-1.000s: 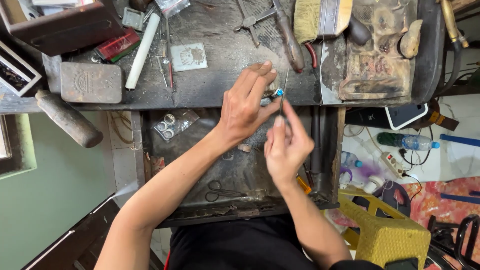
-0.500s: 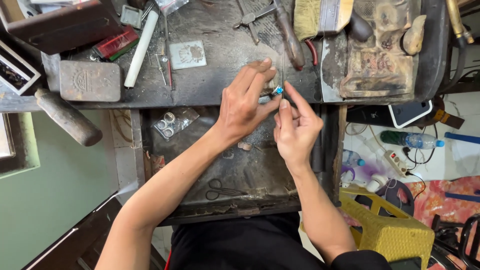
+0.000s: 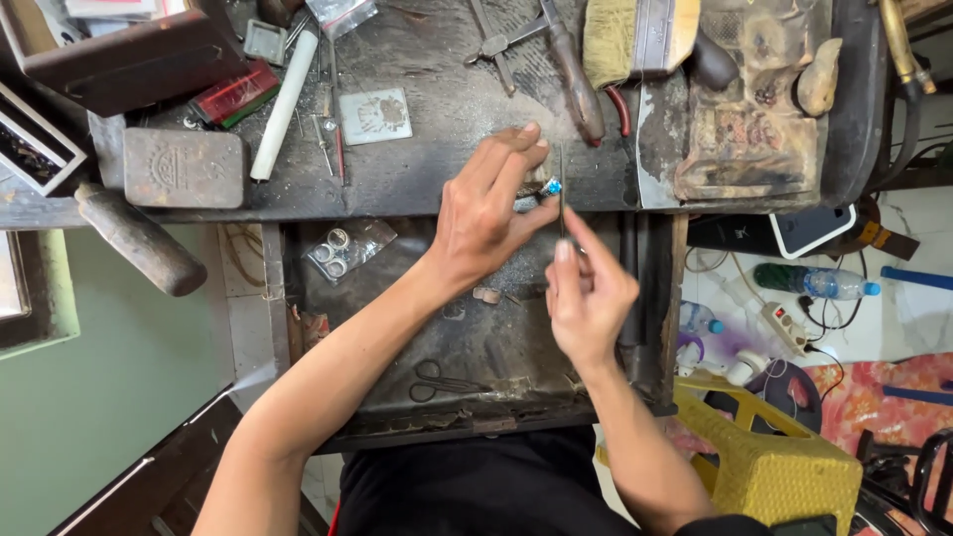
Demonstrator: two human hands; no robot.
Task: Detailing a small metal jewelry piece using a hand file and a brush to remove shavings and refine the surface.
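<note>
At the centre of the frame, the left hand (image 3: 486,213) pinches a small ring with a blue stone (image 3: 552,187) against the workbench (image 3: 427,169) edge. The right hand (image 3: 586,293) grips a thin needle-like tool (image 3: 562,199) touching it. Steady bracing and light, controlled pressure would likely serve best.

left hand (image 3: 486,213) pinching blue-stoned ring (image 3: 549,188) (small), workbench (image 3: 427,149)

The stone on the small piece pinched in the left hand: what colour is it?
Bright blue stone, held at the left hand fingertips; the head view shows it.
</note>
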